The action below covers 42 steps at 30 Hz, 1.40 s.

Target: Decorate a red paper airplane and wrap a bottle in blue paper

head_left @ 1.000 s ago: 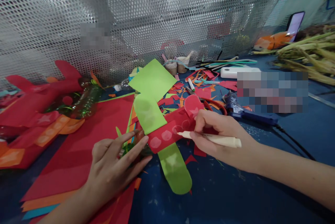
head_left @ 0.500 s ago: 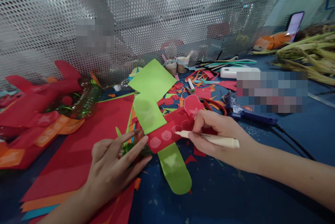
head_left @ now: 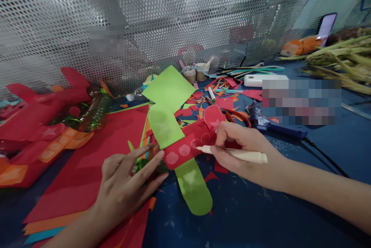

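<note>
A paper plane model (head_left: 185,145) lies on the blue table: a red body with pale circles, lime green wings and a bottle front under green bits. My left hand (head_left: 127,182) rests on its front end, fingers stretched out and pressing it down. My right hand (head_left: 240,151) is closed around a cream marker (head_left: 232,154), held like a pen. The marker's tip touches the red body near the circles at the tail end.
Large red sheets (head_left: 87,166) lie at the left, with another red plane model (head_left: 43,116) beyond. A blue glue gun (head_left: 272,124) with its cord, red scissors (head_left: 237,115), paper scraps and cups sit behind. A perforated metal screen (head_left: 174,19) stands at the back. Green stalks (head_left: 344,62) lie far right.
The marker tip has shifted slightly left and back right along the red body. My left hand has stayed in place.
</note>
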Each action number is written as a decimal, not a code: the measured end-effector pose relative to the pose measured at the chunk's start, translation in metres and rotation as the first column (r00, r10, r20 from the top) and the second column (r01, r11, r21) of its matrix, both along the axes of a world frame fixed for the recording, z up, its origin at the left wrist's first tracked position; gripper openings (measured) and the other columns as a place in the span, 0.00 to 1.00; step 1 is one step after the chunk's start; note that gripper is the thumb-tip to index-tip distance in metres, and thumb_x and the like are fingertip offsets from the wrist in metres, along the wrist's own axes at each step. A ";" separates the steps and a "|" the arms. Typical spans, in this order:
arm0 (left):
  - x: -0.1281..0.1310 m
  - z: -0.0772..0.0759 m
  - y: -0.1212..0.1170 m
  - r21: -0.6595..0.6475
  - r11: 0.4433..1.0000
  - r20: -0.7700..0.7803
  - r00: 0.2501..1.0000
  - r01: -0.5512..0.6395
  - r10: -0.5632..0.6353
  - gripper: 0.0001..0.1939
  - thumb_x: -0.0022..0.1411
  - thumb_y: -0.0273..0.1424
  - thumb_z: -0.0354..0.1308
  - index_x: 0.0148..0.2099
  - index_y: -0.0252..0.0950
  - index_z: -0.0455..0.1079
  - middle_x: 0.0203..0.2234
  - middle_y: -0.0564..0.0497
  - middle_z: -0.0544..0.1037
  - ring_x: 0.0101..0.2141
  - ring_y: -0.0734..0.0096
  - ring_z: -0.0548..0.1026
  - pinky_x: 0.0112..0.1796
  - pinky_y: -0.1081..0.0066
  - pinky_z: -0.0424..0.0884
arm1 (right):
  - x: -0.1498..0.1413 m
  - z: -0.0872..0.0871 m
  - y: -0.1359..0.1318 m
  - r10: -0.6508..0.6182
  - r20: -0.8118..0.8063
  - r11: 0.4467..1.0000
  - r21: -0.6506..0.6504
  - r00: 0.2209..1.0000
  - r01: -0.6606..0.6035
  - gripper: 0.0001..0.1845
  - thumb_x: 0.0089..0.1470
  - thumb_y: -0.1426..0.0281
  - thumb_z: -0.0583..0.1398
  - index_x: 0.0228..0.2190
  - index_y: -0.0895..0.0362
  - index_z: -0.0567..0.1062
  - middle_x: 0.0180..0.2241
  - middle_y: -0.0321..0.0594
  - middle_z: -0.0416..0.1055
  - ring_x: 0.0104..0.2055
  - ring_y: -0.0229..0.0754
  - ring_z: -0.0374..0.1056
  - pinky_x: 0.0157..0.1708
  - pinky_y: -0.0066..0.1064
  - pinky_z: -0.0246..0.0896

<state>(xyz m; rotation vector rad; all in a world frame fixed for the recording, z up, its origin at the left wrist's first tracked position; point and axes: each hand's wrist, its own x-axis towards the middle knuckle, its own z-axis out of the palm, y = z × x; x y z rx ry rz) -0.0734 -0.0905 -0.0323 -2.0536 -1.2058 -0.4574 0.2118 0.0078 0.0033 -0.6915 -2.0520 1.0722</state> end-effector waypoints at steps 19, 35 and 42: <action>-0.002 -0.003 -0.001 -0.021 0.999 0.005 1.000 0.026 -0.025 0.26 0.67 0.35 0.63 0.65 0.41 0.65 0.49 0.39 0.78 0.40 0.55 0.80 0.43 0.57 0.72 | 0.001 -0.006 0.001 0.000 -0.034 0.988 -0.154 0.999 -0.006 0.14 0.60 0.63 0.60 0.27 0.51 0.61 0.20 0.28 0.61 0.20 0.32 0.53 0.18 0.24 0.48; 0.001 0.001 0.001 -0.001 1.000 -0.019 1.000 0.020 -0.020 0.21 0.68 0.34 0.63 0.61 0.40 0.68 0.47 0.40 0.78 0.38 0.56 0.79 0.42 0.57 0.71 | 0.002 -0.003 -0.001 0.011 -0.034 0.992 -0.122 0.999 -0.015 0.14 0.61 0.65 0.59 0.26 0.52 0.61 0.20 0.27 0.61 0.20 0.31 0.53 0.18 0.24 0.47; -0.001 0.002 0.000 -0.016 1.000 -0.011 1.000 0.019 -0.019 0.20 0.67 0.34 0.64 0.60 0.42 0.69 0.48 0.41 0.79 0.39 0.57 0.80 0.43 0.58 0.72 | 0.001 -0.005 0.001 0.012 -0.049 0.983 -0.183 0.999 -0.021 0.15 0.61 0.65 0.60 0.27 0.52 0.60 0.20 0.25 0.58 0.19 0.30 0.50 0.18 0.24 0.44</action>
